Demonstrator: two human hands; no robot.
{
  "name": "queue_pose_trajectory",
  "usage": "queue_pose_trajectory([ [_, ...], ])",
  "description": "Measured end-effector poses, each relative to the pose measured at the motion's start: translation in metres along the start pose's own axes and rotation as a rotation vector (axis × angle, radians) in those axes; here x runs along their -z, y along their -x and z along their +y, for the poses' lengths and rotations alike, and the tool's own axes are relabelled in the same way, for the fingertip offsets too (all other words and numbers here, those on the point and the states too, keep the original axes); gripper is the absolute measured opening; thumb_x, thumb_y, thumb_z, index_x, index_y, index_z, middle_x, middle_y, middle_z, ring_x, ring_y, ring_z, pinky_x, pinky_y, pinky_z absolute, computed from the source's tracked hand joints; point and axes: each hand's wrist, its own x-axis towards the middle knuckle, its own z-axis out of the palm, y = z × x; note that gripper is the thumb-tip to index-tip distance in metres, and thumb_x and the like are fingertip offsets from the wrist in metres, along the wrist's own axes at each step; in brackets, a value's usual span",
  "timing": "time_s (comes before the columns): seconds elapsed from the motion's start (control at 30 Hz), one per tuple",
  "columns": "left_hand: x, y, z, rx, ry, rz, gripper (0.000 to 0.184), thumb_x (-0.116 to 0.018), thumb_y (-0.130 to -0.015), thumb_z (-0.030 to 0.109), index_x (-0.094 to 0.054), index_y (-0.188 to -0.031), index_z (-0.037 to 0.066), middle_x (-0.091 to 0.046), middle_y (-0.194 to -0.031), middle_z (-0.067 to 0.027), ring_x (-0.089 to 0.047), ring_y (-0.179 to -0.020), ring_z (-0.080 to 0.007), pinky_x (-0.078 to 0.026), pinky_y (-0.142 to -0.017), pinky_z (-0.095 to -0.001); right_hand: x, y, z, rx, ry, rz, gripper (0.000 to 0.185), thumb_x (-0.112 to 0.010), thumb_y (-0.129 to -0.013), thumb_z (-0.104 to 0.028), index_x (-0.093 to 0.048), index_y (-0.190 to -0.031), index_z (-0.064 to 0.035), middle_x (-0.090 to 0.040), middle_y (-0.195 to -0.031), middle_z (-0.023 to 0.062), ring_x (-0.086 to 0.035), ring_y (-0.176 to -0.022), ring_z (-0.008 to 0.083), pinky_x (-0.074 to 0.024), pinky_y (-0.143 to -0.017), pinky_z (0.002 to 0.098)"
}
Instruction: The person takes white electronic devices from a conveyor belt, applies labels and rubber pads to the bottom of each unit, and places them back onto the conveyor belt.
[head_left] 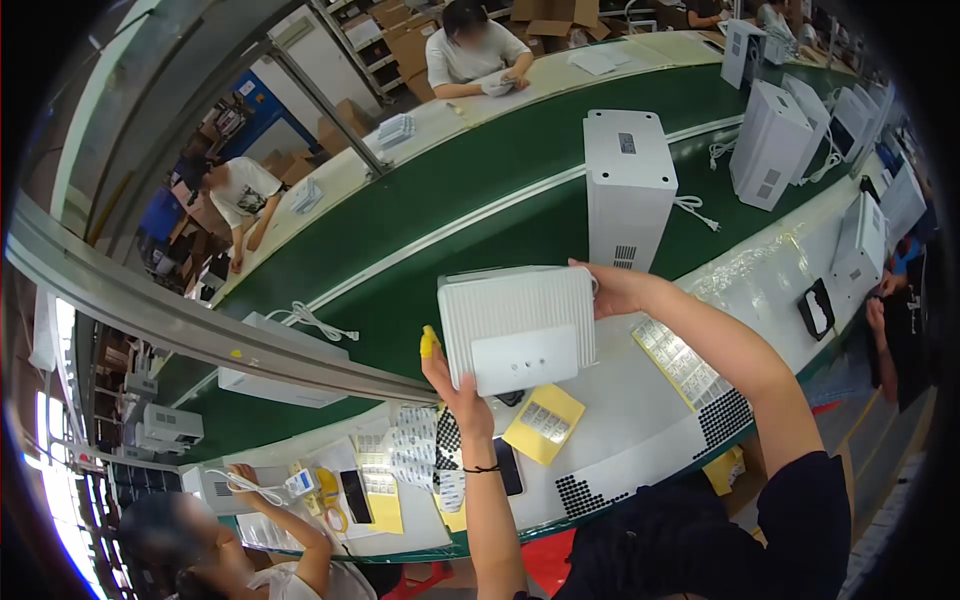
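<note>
Between my two hands is a white box-shaped appliance (515,300) with a ribbed face and a smooth panel bearing small round marks. My left hand (462,398) grips its lower left edge, and a yellow cover sits on one fingertip. On the opposite side, my right hand (618,290) holds the upper right edge, its fingertips partly hidden behind the casing. The appliance is raised above the white worktop (620,430) and overlaps the green conveyor belt (400,300) in view. Just below it lies a yellow sheet (543,425) with pale labels.
A tall white unit (630,180) stands on the belt, with more units (770,145) to its right. Label sheets (680,365), black dot pads (590,495) and a phone (508,468) lie on the worktop. A metal frame bar (250,340) crosses the left. Co-workers (475,55) sit around.
</note>
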Motion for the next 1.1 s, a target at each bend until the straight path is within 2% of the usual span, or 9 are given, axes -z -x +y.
queue_pose_trajectory([
  [0.03,-0.009,0.006,0.001,0.119,0.227,0.128,0.061,-0.051,-0.095,0.042,-0.029,-0.142,0.009,-0.039,-0.140,-0.0063,-0.042,-0.127,-0.0235,-0.034,-0.108,-0.0401,0.001,0.005,0.007,-0.029,0.044,0.054,0.059,-0.043,-0.097,-0.052,-0.046,-0.136,-0.0070,-0.052,-0.133,0.0131,-0.053,-0.122,0.0230,-0.0437,-0.101,0.0414],
  [0.13,0.012,0.025,-0.034,0.321,0.551,0.174,0.053,-0.041,-0.100,0.042,-0.033,-0.141,0.009,-0.040,-0.141,-0.0058,-0.043,-0.127,-0.0212,-0.036,-0.106,-0.0375,0.015,0.015,0.029,-0.063,0.134,0.042,0.057,-0.042,-0.098,-0.052,-0.048,-0.135,-0.0088,-0.053,-0.134,0.0096,-0.053,-0.121,0.0179,-0.0448,-0.100,0.0376],
  [0.17,0.019,0.032,-0.050,0.399,0.486,0.284,0.053,-0.041,-0.100,0.044,-0.038,-0.138,0.008,-0.046,-0.136,-0.0068,-0.048,-0.122,-0.0214,-0.041,-0.102,-0.0375,0.036,0.005,0.044,-0.071,0.160,-0.017,0.058,-0.042,-0.097,-0.053,-0.049,-0.136,-0.0110,-0.053,-0.135,0.0069,-0.053,-0.121,0.0159,-0.0450,-0.099,0.0346],
  [0.37,0.026,0.108,-0.086,0.930,0.585,0.188,0.046,-0.050,-0.098,0.029,-0.038,-0.137,0.007,-0.053,-0.128,-0.0087,-0.057,-0.113,-0.0260,-0.048,-0.097,-0.0426,0.034,0.029,0.112,-0.171,0.321,0.197,0.065,-0.041,-0.097,-0.053,-0.043,-0.140,-0.0039,-0.054,-0.134,0.0105,-0.053,-0.121,0.0192,-0.0427,-0.100,0.0314],
  [0.5,-0.004,0.126,-0.053,0.842,0.571,0.259,0.063,-0.057,-0.087,-0.002,-0.028,-0.142,0.012,-0.048,-0.132,-0.0108,-0.053,-0.118,-0.0265,-0.049,-0.097,-0.0407,0.023,0.054,0.131,0.005,0.273,0.339,0.061,-0.039,-0.099,-0.049,-0.044,-0.138,-0.0020,-0.054,-0.133,0.0119,-0.054,-0.119,0.0198,-0.0407,-0.102,0.0296],
  [0.63,-0.036,0.131,-0.020,0.708,0.456,0.169,0.085,-0.065,-0.078,-0.008,-0.018,-0.146,0.011,-0.040,-0.140,-0.0107,-0.042,-0.127,-0.0252,-0.036,-0.106,-0.0370,0.051,0.060,0.139,0.022,0.181,0.347,0.064,-0.037,-0.099,-0.052,-0.045,-0.138,-0.0020,-0.055,-0.130,0.0142,-0.056,-0.117,0.0210,-0.0447,-0.099,0.0304],
  [0.77,-0.077,0.139,0.004,0.518,0.030,-0.035,0.108,-0.079,-0.070,0.003,-0.002,-0.147,0.003,-0.027,-0.144,-0.0163,-0.034,-0.131,-0.0251,-0.029,-0.109,-0.0367,0.041,0.063,0.116,0.160,0.095,0.329,0.072,-0.032,-0.096,-0.061,-0.045,-0.136,-0.0024,-0.055,-0.130,0.0173,-0.057,-0.115,0.0231,-0.0465,-0.097,0.0344],
  [0.9,-0.107,0.150,0.006,0.275,-0.175,-0.165,0.117,-0.086,-0.067,0.018,-0.002,-0.147,0.001,-0.030,-0.138,-0.0210,-0.035,-0.130,-0.0288,-0.030,-0.108,-0.0403,0.006,0.066,0.094,0.240,0.215,0.343,0.060,-0.040,-0.097,-0.053,-0.053,-0.126,-0.0019,-0.060,-0.120,0.0141,-0.060,-0.109,0.0217,-0.0482,-0.094,0.0340],
  [1.1,-0.107,0.165,-0.006,0.183,-0.372,-0.217,0.119,-0.088,-0.063,0.025,-0.008,-0.146,-0.002,-0.029,-0.138,-0.0221,-0.029,-0.133,-0.0328,-0.030,-0.109,-0.0439,0.000,0.066,0.101,0.245,0.229,0.319,0.058,-0.041,-0.098,-0.052,-0.054,-0.124,-0.0020,-0.061,-0.118,0.0134,-0.060,-0.108,0.0212,-0.0484,-0.093,0.0337],
])
